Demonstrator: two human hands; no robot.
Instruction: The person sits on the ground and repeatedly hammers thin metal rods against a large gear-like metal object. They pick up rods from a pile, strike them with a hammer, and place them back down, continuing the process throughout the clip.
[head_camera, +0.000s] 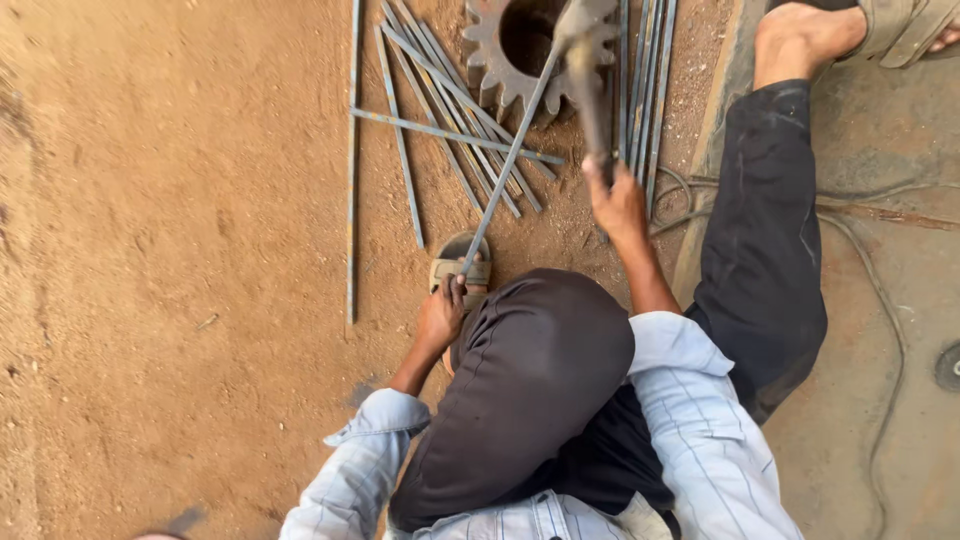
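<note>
Hands both busy: the left hand (441, 312) is wrapped round the near end of a thin steel rod (508, 165), whose far end rests on the rusty gear wheel (505, 62). Right hand (617, 205) clutches the handle of a hammer (585, 55), its head blurred over the wheel. Loose rods (430, 120) are scattered on the dirt beside a sandal (461, 268).

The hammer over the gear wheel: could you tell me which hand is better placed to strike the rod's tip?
The right hand: it grips the hammer above the gear wheel. The left hand holds the rod by its near end.
</note>
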